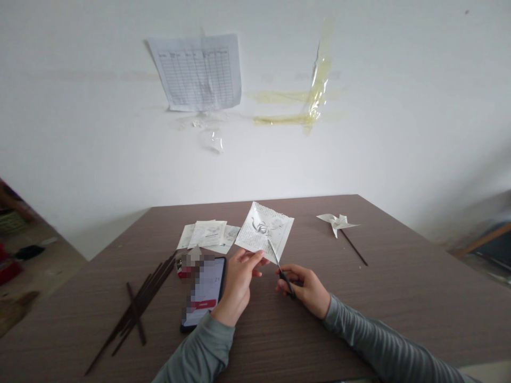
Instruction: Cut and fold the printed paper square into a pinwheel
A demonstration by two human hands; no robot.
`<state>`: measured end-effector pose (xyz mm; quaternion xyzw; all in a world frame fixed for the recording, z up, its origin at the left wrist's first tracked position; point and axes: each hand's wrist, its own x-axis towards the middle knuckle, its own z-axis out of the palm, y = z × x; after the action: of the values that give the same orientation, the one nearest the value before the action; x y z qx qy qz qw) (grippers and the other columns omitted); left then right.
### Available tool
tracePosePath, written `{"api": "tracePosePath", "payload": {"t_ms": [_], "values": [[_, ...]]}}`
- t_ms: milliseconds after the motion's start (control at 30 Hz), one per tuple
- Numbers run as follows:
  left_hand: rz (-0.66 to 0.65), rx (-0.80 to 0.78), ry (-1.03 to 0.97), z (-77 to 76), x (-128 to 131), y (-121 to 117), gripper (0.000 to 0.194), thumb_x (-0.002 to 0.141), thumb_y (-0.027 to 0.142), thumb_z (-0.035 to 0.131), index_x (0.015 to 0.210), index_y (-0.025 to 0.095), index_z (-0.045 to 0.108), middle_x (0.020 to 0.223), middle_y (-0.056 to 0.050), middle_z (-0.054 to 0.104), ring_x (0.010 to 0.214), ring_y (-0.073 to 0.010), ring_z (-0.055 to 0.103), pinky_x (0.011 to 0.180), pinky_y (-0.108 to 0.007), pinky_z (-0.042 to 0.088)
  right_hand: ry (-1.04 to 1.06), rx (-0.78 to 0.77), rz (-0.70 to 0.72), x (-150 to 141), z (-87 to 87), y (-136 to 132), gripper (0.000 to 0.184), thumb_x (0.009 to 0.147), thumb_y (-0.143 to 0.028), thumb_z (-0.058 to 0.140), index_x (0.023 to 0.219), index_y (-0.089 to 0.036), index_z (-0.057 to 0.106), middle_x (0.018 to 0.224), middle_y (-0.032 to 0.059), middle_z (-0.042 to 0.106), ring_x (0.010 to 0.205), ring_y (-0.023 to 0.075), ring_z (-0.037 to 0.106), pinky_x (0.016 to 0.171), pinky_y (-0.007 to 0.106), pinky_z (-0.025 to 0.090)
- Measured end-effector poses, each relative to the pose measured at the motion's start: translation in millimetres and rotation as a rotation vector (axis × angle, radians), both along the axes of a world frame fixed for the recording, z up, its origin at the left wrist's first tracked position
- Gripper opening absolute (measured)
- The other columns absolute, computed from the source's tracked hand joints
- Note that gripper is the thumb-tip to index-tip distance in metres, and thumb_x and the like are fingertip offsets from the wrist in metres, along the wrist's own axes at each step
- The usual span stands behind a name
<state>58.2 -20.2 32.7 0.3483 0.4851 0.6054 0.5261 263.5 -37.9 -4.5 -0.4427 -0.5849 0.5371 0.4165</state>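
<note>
My left hand (pixel 238 284) pinches the lower edge of a square sheet of paper (pixel 255 218), printed with text and a dark drawing, and holds it tilted above the table. In my right hand (pixel 307 290) is a pair of scissors (pixel 286 279) with dark handles, the fingers closed around them. The blades reach up from the paper's lower corner toward its middle, over the printed face. Whether the scissors' blades are apart cannot be made out. Right of the paper, a paper pinwheel (pixel 338 222) on a dark stick lies on the table.
A phone (pixel 207 292) lies beside my left wrist, partly blurred out. Further back are several paper squares (pixel 209 234). A bundle of dark sticks (pixel 138 306) lies at the left of the brown table (pixel 407 298). The wall behind carries a taped form (pixel 199 74).
</note>
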Motion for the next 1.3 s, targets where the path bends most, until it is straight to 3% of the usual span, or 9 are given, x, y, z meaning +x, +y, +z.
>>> {"api": "tracePosePath", "payload": {"t_ms": [400,867,1033,1300], "values": [[0.01,-0.031,0.023,3.3,0.7,-0.4,0.038,0.068,0.035,0.111,0.083,0.024,0.078,0.087,-0.005,0.092,0.077,-0.0242,0.091,0.054,-0.022,0.045,0.008,-0.028,-0.004,-2.1,3.8,-1.3,0.074,0.069,-0.088,0.111,0.109,-0.03,0.088,0.087,0.014,0.092,0.074,0.0387,0.085,0.077,0.053,0.076],[-0.022,-0.019,0.021,-0.1,-0.2,-0.6,0.036,0.069,0.035,0.111,0.089,0.022,0.084,0.09,-0.007,0.094,0.078,-0.025,0.091,0.054,-0.022,0.049,0.033,0.01,0.002,-1.4,-3.2,0.2,0.08,0.076,-0.095,0.107,0.114,-0.026,0.088,0.092,0.0171,0.094,0.078,0.0387,0.088,0.083,0.054,0.078],[-0.025,-0.038,0.004,-1.8,0.0,-0.2,0.038,0.071,0.033,0.114,0.09,0.023,0.082,0.094,-0.007,0.096,0.082,-0.0267,0.094,0.056,-0.022,0.052,0.015,-0.005,-0.002,-1.9,2.2,-1.2,0.079,0.073,-0.095,0.109,0.112,-0.03,0.089,0.094,0.0173,0.094,0.085,0.0431,0.09,0.088,0.056,0.078],[-0.035,-0.03,-0.028,-2.4,0.0,0.5,0.038,0.07,0.03,0.116,0.087,0.023,0.082,0.088,-0.004,0.095,0.077,-0.0232,0.093,0.053,-0.02,0.05,0.0,-0.006,-0.005,-1.4,2.5,-1.4,0.078,0.074,-0.096,0.106,0.112,-0.03,0.087,0.096,0.0182,0.095,0.085,0.043,0.09,0.09,0.057,0.078]]}}
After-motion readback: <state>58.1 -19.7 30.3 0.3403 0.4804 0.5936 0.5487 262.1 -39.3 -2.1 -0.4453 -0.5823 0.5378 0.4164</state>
